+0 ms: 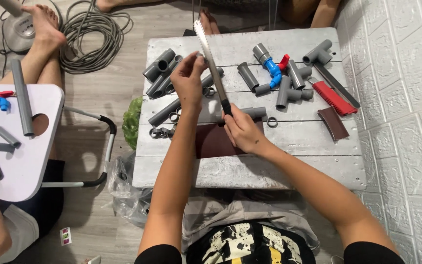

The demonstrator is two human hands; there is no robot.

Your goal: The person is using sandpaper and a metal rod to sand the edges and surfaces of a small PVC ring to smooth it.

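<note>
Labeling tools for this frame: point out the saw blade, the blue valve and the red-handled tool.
saw blade (210, 57), head view, mid-blade between the hands.
blue valve (273, 69), head view, on its blue body.
red-handled tool (334, 98), head view, middle of the red grip.

small rectangular printed card or label (65, 236) on the wood floor at lower left, white with red and green patches, crumpled clear plastic bag (125, 188) beside the grey table's near left corner
</note>
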